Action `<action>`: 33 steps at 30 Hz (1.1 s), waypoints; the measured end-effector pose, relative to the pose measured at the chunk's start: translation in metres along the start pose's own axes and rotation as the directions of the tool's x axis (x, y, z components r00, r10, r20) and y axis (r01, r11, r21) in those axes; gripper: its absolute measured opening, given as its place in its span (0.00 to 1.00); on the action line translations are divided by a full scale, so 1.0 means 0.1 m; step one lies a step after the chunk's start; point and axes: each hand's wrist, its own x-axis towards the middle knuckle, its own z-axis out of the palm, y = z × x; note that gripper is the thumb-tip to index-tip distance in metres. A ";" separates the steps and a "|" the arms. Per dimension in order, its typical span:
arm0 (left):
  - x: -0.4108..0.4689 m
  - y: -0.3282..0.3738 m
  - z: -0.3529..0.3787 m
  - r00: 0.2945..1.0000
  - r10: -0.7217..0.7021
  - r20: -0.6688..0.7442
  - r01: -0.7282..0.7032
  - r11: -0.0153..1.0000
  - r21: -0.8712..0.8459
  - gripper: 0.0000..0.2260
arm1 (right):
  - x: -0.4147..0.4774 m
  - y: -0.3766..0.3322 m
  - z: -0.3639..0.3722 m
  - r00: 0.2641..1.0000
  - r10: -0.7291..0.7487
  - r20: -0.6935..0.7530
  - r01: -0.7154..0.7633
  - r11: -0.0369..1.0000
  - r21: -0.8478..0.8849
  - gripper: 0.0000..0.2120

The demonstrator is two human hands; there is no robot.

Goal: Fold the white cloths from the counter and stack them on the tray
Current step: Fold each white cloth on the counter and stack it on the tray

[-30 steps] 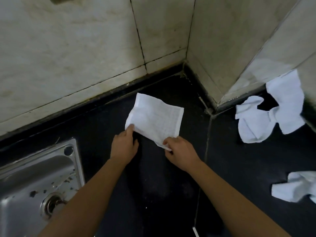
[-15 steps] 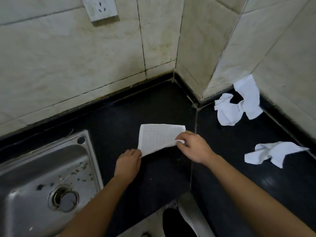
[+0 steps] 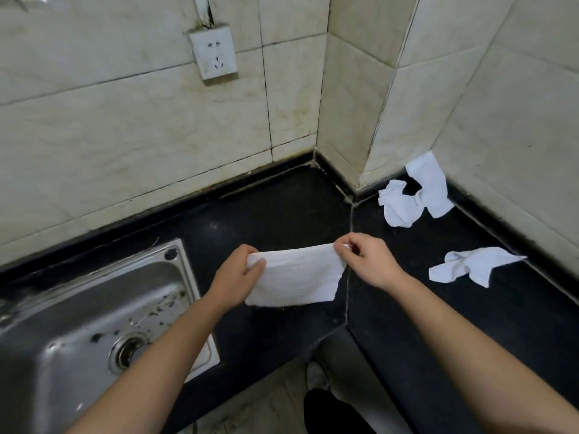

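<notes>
A rectangular white cloth (image 3: 294,280) was held up in both hands over the black stone tabletop (image 3: 275,208).
The left hand (image 3: 238,270) pinched its upper left corner between thumb and fingers, and the right hand (image 3: 366,261) pinched the upper right corner, so it hung stretched between them, near the stainless-steel sink (image 3: 78,308). Off to the right, a crumpled white cloth (image 3: 407,202) lay against the tiled wall, and a second crumpled white cloth (image 3: 470,264) lay nearer, apart from both hands. A white wall socket (image 3: 214,53) sat on the tiles above.
</notes>
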 end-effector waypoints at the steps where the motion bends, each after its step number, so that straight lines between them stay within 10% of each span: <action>1: -0.03 -0.01 0.00 0.999 -0.013 0.031 0.012 0.999 0.042 0.11 | -0.03 0.00 0.01 1.000 0.012 0.012 -0.012 1.000 0.004 0.07; 8: -0.02 -0.05 0.05 0.996 0.079 0.039 -0.082 0.993 0.084 0.03 | -0.05 0.06 -0.02 0.995 0.078 0.068 -0.076 0.996 -0.036 0.06; 21: 0.29 0.31 -0.43 0.777 0.351 -0.522 -0.267 0.935 0.232 0.06 | 0.26 -0.30 -0.16 0.897 -0.289 -0.334 0.265 0.957 -0.117 0.10; 25: 0.12 -0.18 -0.20 0.834 0.416 -0.364 -0.258 0.876 0.408 0.07 | 0.08 0.03 0.19 0.940 -0.319 -0.122 0.265 0.908 -0.326 0.08; 33: -0.86 -1.18 0.73 0.984 0.108 0.144 -0.164 0.868 0.469 0.11 | -0.78 0.67 1.11 0.932 0.074 0.356 0.099 0.890 -0.446 0.10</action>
